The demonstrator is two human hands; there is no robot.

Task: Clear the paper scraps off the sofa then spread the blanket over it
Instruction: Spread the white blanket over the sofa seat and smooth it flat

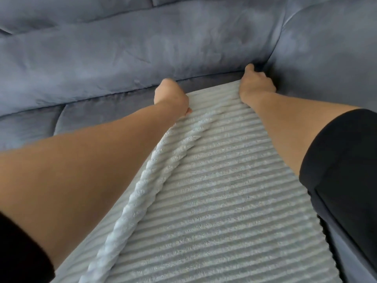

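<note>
Both my hands clamped on the far edge of the blanket (pixel 214 190), close under the backrest (pixel 122 54) of the sofa (pixel 98 113).
My left hand (pixel 171 94) is curled tight round one far corner of the pale ribbed blanket, and my right hand (pixel 256 84) is fisted on the other, both just below the backrest. The blanket lies on the seat, stretching from the backrest toward me, with a raised fold running from my left hand.
</note>
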